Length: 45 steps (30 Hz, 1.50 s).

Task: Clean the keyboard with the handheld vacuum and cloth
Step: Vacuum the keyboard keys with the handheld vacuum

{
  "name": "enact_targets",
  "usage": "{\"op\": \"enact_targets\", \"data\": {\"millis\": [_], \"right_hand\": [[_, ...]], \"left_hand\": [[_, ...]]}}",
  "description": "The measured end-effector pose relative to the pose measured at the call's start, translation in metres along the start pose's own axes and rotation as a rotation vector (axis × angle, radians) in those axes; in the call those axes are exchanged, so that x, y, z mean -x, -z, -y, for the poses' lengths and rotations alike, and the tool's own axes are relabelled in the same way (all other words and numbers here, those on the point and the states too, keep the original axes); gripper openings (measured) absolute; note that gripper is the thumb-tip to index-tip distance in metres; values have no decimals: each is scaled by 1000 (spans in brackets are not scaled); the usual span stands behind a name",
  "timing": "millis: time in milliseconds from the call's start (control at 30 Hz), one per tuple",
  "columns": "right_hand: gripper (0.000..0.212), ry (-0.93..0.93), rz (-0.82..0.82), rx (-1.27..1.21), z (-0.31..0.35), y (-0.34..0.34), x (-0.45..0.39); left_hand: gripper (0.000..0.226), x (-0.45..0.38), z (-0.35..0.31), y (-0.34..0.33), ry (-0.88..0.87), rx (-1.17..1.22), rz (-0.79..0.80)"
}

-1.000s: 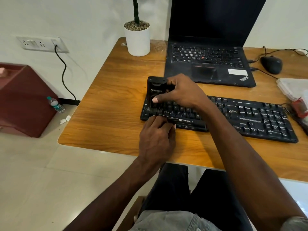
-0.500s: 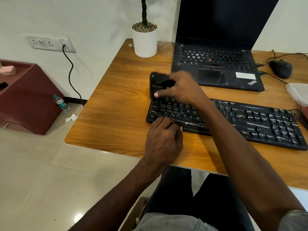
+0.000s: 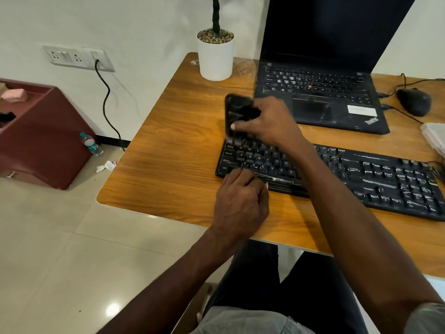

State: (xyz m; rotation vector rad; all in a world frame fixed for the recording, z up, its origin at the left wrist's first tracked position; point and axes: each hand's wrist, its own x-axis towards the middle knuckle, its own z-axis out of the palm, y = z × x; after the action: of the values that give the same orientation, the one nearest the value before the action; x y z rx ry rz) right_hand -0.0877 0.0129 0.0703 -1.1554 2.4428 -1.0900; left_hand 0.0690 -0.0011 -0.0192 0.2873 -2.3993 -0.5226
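Head view: right hand (image 3: 269, 121) grips vacuum (image 3: 237, 112) between laptop (image 3: 320, 92) and keyboard (image 3: 337, 174), left fingers (image 3: 243, 177) pressing keyboard.

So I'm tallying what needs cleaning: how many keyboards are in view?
2: the black external keyboard on the wooden desk under both hands, and the black laptop's built-in keyboard behind it.

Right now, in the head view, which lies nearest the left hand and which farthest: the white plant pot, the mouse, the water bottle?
From the left hand:
1. White plant pot, at the desk's back, beyond the hand.
2. Water bottle, on the floor, left.
3. Mouse, far right on the desk.
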Motion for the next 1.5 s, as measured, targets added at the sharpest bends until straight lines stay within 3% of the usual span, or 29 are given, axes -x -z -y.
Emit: {"op": "enact_targets", "data": {"millis": [67,167,200,233,333,367,500,633,767,800,900,967,1067,1133,1200,1233,1367,1500], "right_hand": [[39,-20,-11,-19,-1,4,2],[32,3,313,-84,9,1,22],[29,12,350,-105,10,-1,26],[28,19,304,-105,8,-2,26],[37,-33,-33,-74,-1,-1,14],[38,-45,-62,-91,-4,1,12],[35,-46,169,-67,-2,0,11],[40,-78,-148,-33,-3,3,0],[26,-82,57,-49,0,2,8],[27,-101,39,-53,-1,2,12],[40,-192,-261,-21,-10,10,15],[39,-216,-299,-3,-9,14,20],[38,-247,-181,-33,-9,17,29],[36,-328,-287,8,-16,26,35],[33,-376,-458,143,-21,35,39],[31,-373,-464,152,-19,34,40],[22,-348,-179,-180,-3,10,43],[22,-456,-463,59,-13,16,46]], "left_hand": [[13,1,-1,0,0,6,-2],[14,4,-1,1,8,-5,0],[14,4,-1,2,4,-6,0],[14,4,-1,2,-1,-5,-2],[15,4,-1,1,-7,-8,-1],[16,4,-1,1,-6,-6,1],[16,4,-1,1,-4,-10,-3],[17,2,-1,-1,6,-12,-2],[18,2,-1,-1,14,-13,7],[18,2,-1,-1,21,-15,12],[19,0,-2,0,36,-23,29],[23,-3,-4,4,49,-10,44],[18,-15,-1,13,135,66,36],[13,-30,11,18,234,95,-18],[22,-49,31,21,390,85,-46],[29,-58,42,21,478,93,-32],[33,-78,61,18,652,240,53],[22,-79,57,12,656,305,0]]}}
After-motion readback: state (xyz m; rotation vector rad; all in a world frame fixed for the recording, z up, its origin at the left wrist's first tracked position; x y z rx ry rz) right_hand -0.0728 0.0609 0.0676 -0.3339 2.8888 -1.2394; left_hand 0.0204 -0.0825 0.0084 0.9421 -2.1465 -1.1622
